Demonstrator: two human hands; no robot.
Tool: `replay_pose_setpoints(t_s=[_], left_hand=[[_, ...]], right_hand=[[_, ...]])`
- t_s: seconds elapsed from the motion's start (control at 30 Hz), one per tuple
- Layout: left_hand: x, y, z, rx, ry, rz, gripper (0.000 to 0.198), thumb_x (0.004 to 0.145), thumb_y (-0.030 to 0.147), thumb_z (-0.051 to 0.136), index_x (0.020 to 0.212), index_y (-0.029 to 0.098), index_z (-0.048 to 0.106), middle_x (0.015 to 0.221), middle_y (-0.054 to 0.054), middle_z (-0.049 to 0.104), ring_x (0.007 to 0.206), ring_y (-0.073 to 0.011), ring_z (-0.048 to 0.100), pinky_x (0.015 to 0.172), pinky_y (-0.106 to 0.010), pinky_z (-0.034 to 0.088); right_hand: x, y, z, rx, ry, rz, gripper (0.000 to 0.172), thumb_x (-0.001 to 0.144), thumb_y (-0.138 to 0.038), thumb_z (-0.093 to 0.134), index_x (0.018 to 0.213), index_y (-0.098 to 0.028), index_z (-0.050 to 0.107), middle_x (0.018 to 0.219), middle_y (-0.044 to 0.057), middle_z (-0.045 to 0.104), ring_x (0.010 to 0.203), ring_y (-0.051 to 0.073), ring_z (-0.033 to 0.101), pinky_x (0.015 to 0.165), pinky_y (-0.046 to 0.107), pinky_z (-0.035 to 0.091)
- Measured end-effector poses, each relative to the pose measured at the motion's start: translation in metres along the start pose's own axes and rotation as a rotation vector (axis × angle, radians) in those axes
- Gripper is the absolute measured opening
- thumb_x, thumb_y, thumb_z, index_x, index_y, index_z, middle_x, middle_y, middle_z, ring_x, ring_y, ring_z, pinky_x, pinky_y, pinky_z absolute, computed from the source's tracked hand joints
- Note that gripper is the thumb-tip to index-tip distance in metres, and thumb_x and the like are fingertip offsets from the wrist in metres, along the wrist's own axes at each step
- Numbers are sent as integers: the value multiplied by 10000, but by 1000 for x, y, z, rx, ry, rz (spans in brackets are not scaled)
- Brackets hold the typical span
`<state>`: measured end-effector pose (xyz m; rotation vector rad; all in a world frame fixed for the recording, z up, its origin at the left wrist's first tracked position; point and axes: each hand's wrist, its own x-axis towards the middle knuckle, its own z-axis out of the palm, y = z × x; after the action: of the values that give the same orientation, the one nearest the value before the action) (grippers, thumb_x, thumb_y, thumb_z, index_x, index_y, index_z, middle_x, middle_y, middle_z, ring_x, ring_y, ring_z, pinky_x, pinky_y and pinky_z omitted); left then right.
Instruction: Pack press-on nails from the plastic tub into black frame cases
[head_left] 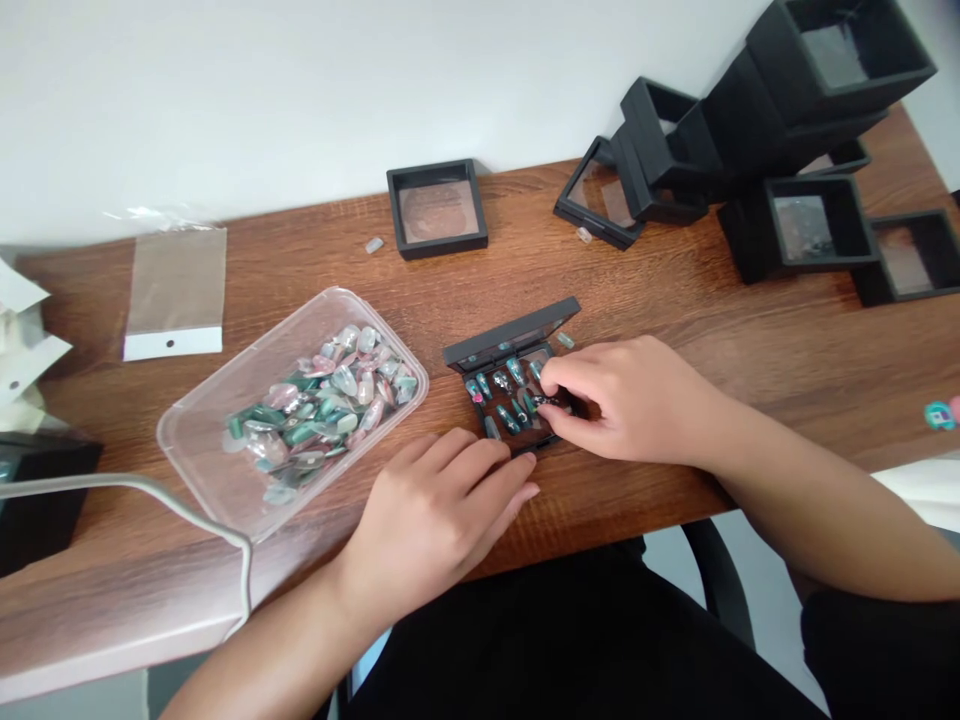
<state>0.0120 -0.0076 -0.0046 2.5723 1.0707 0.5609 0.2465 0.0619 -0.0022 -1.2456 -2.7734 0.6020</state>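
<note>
A small black display case stands with its lid raised, close to the table's front edge. Rows of teal press-on nails with shiny decorations lie inside it, one bearing a pink piece. My right hand reaches in from the right, thumb and forefinger pinched on what looks like a press-on nail, mostly covered by the fingertips. Along the case's near left edge, my left hand rests with bent fingers holding it in place. Left of the case, a clear plastic tub contains many loose green, pink and clear press-on nails.
An empty-looking black frame box sits by the wall. More black boxes are stacked at the back right. A clear bag lies back left; a white cable crosses the tub's near side. Loose clear nails dot the table.
</note>
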Motion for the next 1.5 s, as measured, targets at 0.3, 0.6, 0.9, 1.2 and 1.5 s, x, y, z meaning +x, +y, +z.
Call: replay_pose_setpoints(t_s=[0.3,0.6,0.9,1.2,1.5], left_hand=[[0,1,-1,7,13,-3,170,933,281,674,1077,199,714,963,5,737,794,-151,651,672,-292,506],[-1,0,1,9,8,-12,179,935,288,672,1088,202,710,983,0,741,812,-158,653,697,-294,511],[1,-1,2,10,14,-2,185,925,268,681,1089,187,706,989,4,738,804,-175,650,678,-316,509],[0,0,1,20,31,-6,196,911,267,701,1093,193,707,999,10,738,805,-169,657,673,-312,514],[-1,-1,0,173,53,-14,235,915,280,699,1136,199,719,1109,-27,728,916,-212,674,764,-345,544]], right_hand=[[0,-4,-1,-46,28,63,124,858,-293,539,772,-204,531,629,-27,610,522,122,503,509,278,184],[-2,-12,3,-66,52,129,156,878,-282,500,756,-191,536,645,-1,616,545,128,506,511,280,188],[-4,-16,8,-133,57,189,241,914,-296,463,740,-184,585,631,28,641,535,149,529,523,297,173],[-4,-14,3,-120,82,202,286,900,-286,494,637,-188,549,571,-1,604,499,124,467,519,284,178],[-3,0,-1,-40,176,-24,193,922,-291,552,789,-201,659,656,-21,670,577,131,571,525,284,245]])
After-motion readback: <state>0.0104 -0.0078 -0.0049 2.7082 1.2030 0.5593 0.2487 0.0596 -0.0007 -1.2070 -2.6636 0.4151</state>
